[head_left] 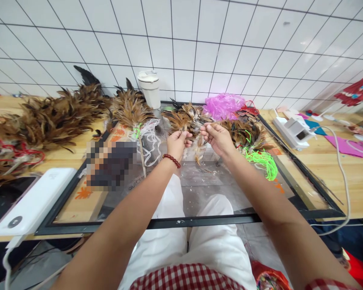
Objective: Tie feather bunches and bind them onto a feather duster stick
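Observation:
Just beyond the middle of the glass-topped frame, my left hand [179, 144], with a string of red beads [172, 160] at the wrist, is closed in a pinch on a brown feather. My right hand [219, 139] faces it, thumb and fingertips pressed together on a pale, fluffy feather. Loose brown feathers [199, 148] show in the gap between the hands. Behind them lies a heap of brown and black feathers [181, 120]. The exact grip at the fingertips is small and partly hidden.
A feather bundle on a stick [130, 108] and a white cup [149, 89] stand left. Pink plastic strips [224, 105], bright green string [268, 163] and a power strip [293, 131] lie right. A white power bank [36, 201] and a long feather pile [54, 117] are far left.

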`<action>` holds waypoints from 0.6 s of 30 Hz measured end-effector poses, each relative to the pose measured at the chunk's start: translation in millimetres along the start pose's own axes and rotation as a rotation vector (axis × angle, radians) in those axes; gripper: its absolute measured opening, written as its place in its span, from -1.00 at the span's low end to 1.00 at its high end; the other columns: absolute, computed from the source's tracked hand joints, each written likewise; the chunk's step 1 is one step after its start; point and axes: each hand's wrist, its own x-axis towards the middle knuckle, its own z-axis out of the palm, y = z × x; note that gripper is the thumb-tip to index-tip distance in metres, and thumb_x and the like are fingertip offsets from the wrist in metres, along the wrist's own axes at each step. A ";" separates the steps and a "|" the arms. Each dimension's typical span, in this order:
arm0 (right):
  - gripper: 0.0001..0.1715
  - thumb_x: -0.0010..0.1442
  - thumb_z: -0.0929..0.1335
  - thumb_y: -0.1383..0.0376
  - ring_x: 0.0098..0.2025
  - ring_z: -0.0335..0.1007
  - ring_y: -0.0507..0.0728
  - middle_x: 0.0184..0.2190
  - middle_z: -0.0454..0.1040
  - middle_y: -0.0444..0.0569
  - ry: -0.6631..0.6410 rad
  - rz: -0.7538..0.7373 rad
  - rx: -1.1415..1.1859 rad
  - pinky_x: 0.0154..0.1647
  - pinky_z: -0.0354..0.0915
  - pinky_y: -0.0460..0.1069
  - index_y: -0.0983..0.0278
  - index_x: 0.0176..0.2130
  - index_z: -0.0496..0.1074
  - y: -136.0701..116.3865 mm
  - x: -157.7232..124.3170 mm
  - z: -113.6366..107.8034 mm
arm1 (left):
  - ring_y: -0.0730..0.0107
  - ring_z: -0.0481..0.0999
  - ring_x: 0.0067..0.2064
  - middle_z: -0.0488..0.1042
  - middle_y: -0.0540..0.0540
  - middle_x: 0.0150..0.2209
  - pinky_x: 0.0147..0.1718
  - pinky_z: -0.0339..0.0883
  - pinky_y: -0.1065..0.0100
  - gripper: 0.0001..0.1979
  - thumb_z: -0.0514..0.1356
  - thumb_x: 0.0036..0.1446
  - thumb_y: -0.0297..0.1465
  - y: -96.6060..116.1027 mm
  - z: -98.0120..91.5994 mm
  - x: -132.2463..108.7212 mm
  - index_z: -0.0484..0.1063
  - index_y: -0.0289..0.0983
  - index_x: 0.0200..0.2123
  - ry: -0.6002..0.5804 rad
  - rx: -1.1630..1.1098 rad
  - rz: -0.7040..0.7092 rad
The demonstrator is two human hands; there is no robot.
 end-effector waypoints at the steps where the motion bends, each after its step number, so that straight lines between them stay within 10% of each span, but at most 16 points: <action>1: -0.65 -0.10 0.52 0.13 -0.38 0.47 -0.02 -0.36 0.57 -0.09 -0.020 0.023 0.024 -0.40 0.37 -0.13 0.23 -0.31 0.48 -0.6 -2.1 1.9 | 0.62 0.40 -0.62 0.55 -0.11 -0.41 -0.62 0.27 0.53 -0.89 0.19 0.10 -0.43 0.2 0.0 -0.2 0.40 -0.35 -0.44 -0.008 0.000 -0.002; 18: -0.61 -0.17 0.54 0.12 -0.45 0.44 -0.03 -0.50 0.50 -0.17 -0.064 -0.064 0.036 -0.34 0.37 -0.11 0.25 -0.36 0.46 12.2 -6.6 9.7 | 0.58 0.40 -0.64 0.43 0.02 -0.58 -0.65 0.31 0.52 -0.87 0.12 0.11 -0.57 -3.9 5.9 -4.9 0.43 -0.39 -0.45 -0.169 0.228 0.004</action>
